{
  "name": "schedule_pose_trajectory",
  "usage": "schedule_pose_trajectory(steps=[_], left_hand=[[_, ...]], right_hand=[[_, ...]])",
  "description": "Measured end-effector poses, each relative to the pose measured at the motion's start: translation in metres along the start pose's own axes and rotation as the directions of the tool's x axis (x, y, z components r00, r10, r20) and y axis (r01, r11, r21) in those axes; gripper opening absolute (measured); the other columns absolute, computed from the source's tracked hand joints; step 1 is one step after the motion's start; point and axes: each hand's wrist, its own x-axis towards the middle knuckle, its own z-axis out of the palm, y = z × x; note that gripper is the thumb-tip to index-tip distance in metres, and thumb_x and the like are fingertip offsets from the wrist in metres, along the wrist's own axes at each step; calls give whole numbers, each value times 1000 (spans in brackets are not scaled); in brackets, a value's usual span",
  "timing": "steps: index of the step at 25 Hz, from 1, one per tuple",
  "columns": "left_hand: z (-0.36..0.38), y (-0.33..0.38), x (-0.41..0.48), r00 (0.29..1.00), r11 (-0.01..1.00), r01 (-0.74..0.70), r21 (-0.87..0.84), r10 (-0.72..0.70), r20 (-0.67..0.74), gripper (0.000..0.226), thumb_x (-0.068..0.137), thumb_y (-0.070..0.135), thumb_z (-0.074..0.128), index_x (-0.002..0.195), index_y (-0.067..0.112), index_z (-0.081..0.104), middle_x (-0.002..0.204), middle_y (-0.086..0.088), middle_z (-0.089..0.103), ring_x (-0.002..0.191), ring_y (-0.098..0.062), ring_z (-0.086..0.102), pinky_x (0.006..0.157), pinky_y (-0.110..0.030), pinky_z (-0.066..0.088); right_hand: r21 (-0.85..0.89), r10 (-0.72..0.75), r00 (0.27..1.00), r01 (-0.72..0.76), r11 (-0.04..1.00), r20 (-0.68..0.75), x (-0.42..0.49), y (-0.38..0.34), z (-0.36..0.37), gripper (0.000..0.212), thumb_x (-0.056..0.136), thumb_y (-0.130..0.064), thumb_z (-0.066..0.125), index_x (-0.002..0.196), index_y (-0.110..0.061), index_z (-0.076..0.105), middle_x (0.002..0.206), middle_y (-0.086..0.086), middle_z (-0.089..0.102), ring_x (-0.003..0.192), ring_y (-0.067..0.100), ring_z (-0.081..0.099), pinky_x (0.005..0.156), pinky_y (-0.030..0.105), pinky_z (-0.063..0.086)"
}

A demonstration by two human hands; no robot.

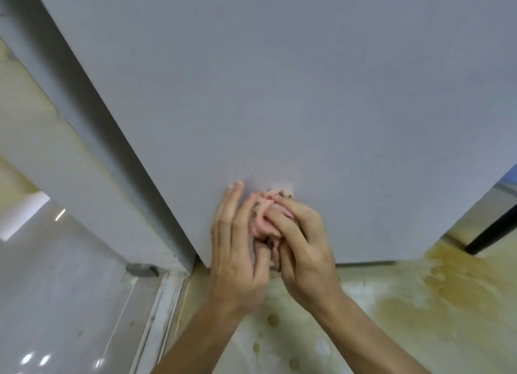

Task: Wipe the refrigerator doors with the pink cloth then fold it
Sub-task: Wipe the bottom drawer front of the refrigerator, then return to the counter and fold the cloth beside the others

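Observation:
The grey refrigerator door (279, 94) fills most of the view, its lower edge near the floor. A bunched pink cloth (261, 222) with dark dirty patches sits low on the door, held between both hands. My left hand (237, 247) is on the cloth's left side, its thumb under the bundle and its long fingers stretched up to the door. My right hand (305, 247) grips the cloth from the right, fingers curled over it. Most of the cloth is hidden by the hands.
A stained, yellowish floor (405, 303) lies below the door. At the left are a grey side panel (84, 138), a metal floor track (165, 303) and glossy pale tiles (56, 289). A dark bar (492, 233) shows at the right edge.

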Motion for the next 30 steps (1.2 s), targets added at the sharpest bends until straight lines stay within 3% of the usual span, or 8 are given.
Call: schedule_pose_trajectory(steps=[4, 8, 12, 16, 19, 23, 27, 30], left_hand=[[11, 8, -36, 880, 857, 472, -205, -447, 157, 42, 96, 10, 48, 135, 23, 59, 132, 9, 64, 123, -7, 61, 102, -25, 50], [-9, 14, -57, 553, 574, 818, -45, -761, 339, 31, 103, 17, 53, 110, 46, 61, 108, 17, 73, 105, -3, 68, 88, -24, 53], [-70, 49, -83, 217, 341, 924, 171, -839, 499, 29, 104, 13, 53, 117, 34, 67, 111, 9, 74, 102, -7, 69, 89, -28, 55], [-142, 133, -61, 5, 194, 938, 287, -837, 547, 29, 105, 11, 52, 122, 25, 69, 115, 5, 74, 101, -5, 67, 86, -23, 51], [-194, 206, -6, -73, 95, 952, 290, -853, 517, 27, 105, 12, 50, 117, 28, 68, 105, 12, 72, 94, 0, 65, 75, -16, 48], [-256, 289, 80, -77, 94, 954, 283, -840, 537, 28, 105, 13, 50, 128, 24, 62, 110, 13, 65, 101, -5, 65, 79, -20, 49], [-312, 360, 168, -44, 164, 947, 277, -786, 617, 27, 104, 12, 51, 126, 26, 59, 111, 12, 64, 102, -4, 64, 88, -25, 54], [-348, 404, 225, -30, 232, 930, 286, -727, 686, 27, 103, 15, 52, 123, 29, 62, 115, 9, 68, 106, -11, 67, 101, -42, 56]], right_hand=[[67, 422, 885, -442, 895, 197, -35, -19, 6, 36, 99, -20, 45, 132, -30, 55, 118, -3, 64, 97, 14, 65, 81, 37, 56], [-114, 735, 565, -759, 641, 374, -44, -51, -3, 16, 98, -27, 54, 114, -29, 51, 98, -9, 65, 84, 15, 62, 74, 37, 50], [-341, 828, 274, -813, 471, 490, -46, -115, -38, 11, 99, -34, 58, 99, -24, 54, 105, -7, 52, 84, 16, 57, 77, 40, 53], [-424, 871, 51, -859, 288, 488, -11, -199, -104, 13, 101, -35, 58, 105, -24, 52, 111, -6, 53, 89, 17, 57, 81, 36, 51], [-408, 888, 18, -884, 230, 460, 48, -257, -159, 13, 101, -35, 59, 106, -26, 50, 111, -9, 54, 89, 13, 59, 82, 35, 52], [-382, 887, 38, -894, 236, 460, 146, -313, -235, 11, 99, -33, 62, 100, -25, 54, 103, -11, 52, 85, 2, 56, 74, 23, 45], [-320, 904, 55, -924, 206, 425, 240, -360, -308, 11, 96, -26, 67, 99, -28, 57, 105, -14, 55, 91, 0, 59, 76, 16, 45], [-251, 921, 34, -958, 141, 387, 295, -395, -357, 11, 95, -24, 67, 97, -30, 58, 106, -9, 61, 93, 5, 63, 86, 28, 54]])
